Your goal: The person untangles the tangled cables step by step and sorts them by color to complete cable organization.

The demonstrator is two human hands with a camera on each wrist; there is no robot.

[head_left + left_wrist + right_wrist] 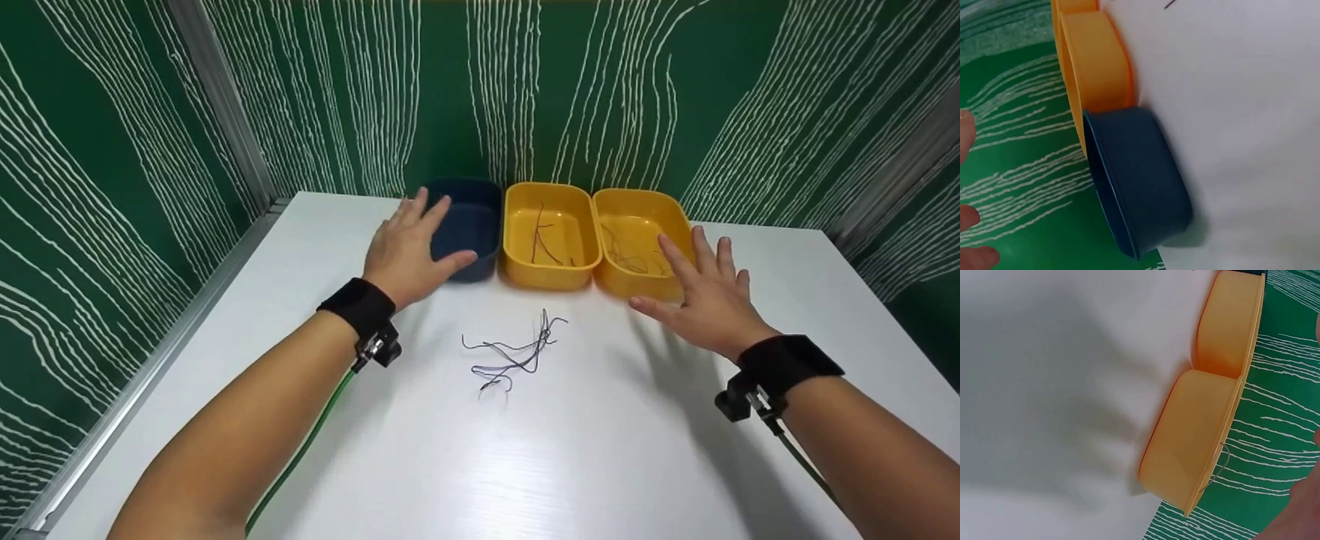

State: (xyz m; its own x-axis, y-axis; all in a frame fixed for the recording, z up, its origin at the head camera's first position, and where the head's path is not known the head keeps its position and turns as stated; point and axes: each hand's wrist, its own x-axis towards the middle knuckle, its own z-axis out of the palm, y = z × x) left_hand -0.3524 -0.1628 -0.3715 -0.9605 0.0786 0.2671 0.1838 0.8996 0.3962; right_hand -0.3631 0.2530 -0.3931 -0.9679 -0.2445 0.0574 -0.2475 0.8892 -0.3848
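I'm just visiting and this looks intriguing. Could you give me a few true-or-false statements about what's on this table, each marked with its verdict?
1. The left hand and right hand both have spread fingers. True.
2. Every strand is inside a bin. False: some dark strands lie on the white table.
3. The blue bin stands at the row's left end. True.
4. All three bins are yellow. False: only the middle bin and right bin are.
5. Thin strands lie in the middle bin. True.

Passage: between left hand (pixel 409 251) and right hand (pixel 709 307), above middle yellow bin (pixel 551 277) | low obstacle: wires (pixel 541 341) on bench (pixel 585 442) | flanks: blue bin (pixel 484 266), right yellow bin (pixel 619 281) | back: green panel (pixel 446 105)
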